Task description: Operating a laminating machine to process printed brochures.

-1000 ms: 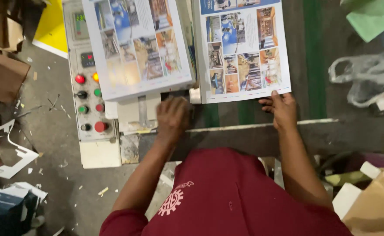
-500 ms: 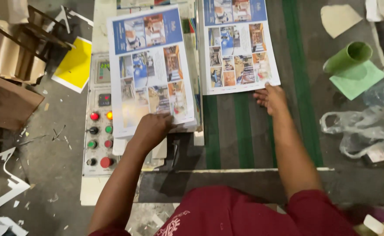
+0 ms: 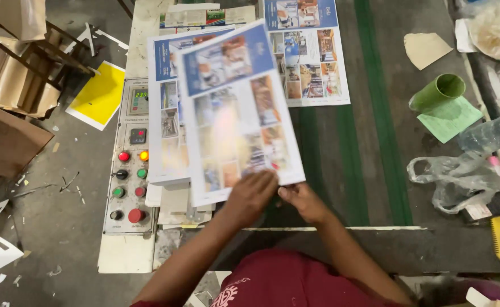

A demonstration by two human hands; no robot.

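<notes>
Glossy printed sheet (image 3: 238, 113), blue header band, photo panels below, tilted, slightly blurred. Lifted above a stack of like sheets (image 3: 167, 108); near edge pinched.

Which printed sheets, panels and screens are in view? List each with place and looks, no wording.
Held sheet: both hands, blue header, photo grid.
Sheet stack: beneath, left; same print.
Far sheet: flat on green-striped belt.
Control panel: left, grey; small green-digit screen, red, green, amber buttons.
Yellow sheet: floor, left.

The person wears a dark red shirt (image 3: 295, 281). It bears a white gear-like print (image 3: 225, 297) (partly cut off). Both forearms are bare.
</notes>
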